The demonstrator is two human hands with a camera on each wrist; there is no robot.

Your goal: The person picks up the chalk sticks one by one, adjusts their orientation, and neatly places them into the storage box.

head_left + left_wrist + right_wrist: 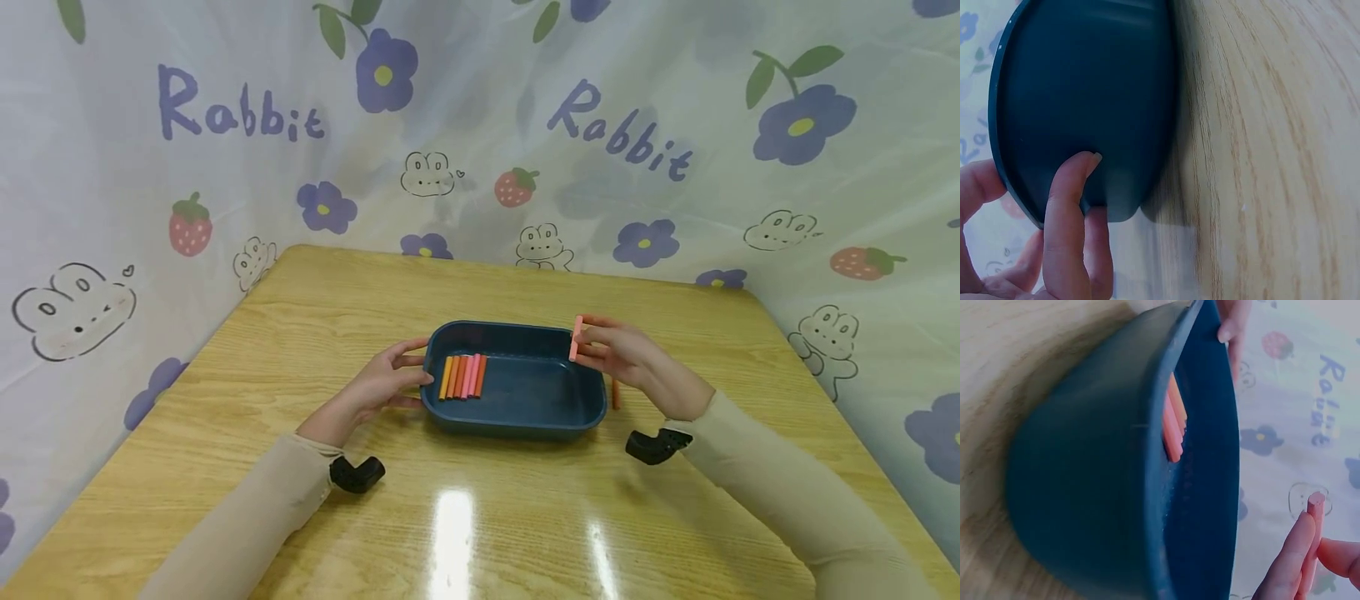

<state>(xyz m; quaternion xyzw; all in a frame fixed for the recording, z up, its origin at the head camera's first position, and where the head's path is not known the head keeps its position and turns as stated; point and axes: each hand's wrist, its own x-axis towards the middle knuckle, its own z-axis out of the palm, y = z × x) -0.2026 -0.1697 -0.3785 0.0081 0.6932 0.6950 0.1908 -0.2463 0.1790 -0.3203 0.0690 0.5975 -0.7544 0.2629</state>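
A dark blue rectangular basin [517, 432] stands on the table. In it, near its left end, several slim chalk-like sticks [461, 377] in yellow, orange and pink lie side by side. My left hand [381, 385] grips the basin's left end, thumb at the rim and fingers against the outside. Above the right end of the basin, my right hand [618, 350] pinches a pink chalk-like stick [1315, 515] between thumb and fingers, held near upright in the head view. An orange stick [617, 394] lies on the table just right of the basin, partly hidden below the right hand.
The wooden table [337, 292] extends around the basin on every side. A white cloth [465, 92] with printed rabbits, flowers and strawberries hangs behind and beside it. Each wrist carries a black camera mount [357, 475].
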